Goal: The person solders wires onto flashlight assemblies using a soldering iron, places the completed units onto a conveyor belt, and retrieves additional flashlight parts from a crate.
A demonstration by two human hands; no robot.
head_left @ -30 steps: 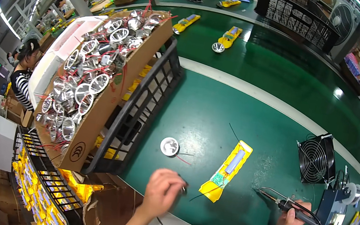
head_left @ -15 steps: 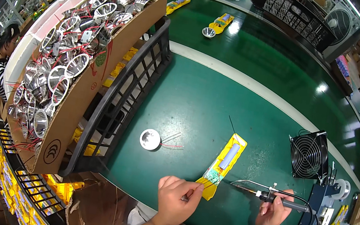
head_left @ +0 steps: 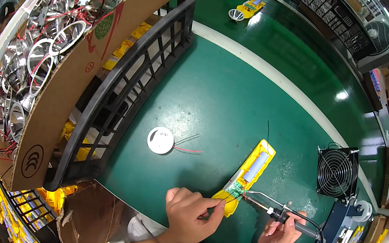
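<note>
My left hand (head_left: pixel 192 216) is closed in a pinch at the near end of a yellow plastic housing (head_left: pixel 265 148), on what looks like a thin wire. The housing lies slanted on the green bench, carrying a lilac cylindrical battery cell (head_left: pixel 255 166) and a small green circuit board (head_left: pixel 234 189). A dark wire rises from its far end. My right hand (head_left: pixel 280 237) grips a soldering iron (head_left: pixel 296 224) with a thin metal tube alongside; its tip meets the board's edge. Left of the housing sits a round white lamp piece (head_left: pixel 160 140) with red and black wires.
A carton (head_left: pixel 63 95) heaped with silvery reflectors (head_left: pixel 68 38) stands at left on a black plastic crate (head_left: pixel 104 112). At right are a small black fan (head_left: pixel 337 171) and a blue soldering unit (head_left: pixel 335 228) with cables. Beyond runs a green belt (head_left: pixel 297 51) bearing yellow housings.
My right hand has moved left, bringing the soldering iron's tip from beside the housing to the board. My left hand keeps its pinch. The whole view has shifted slightly.
</note>
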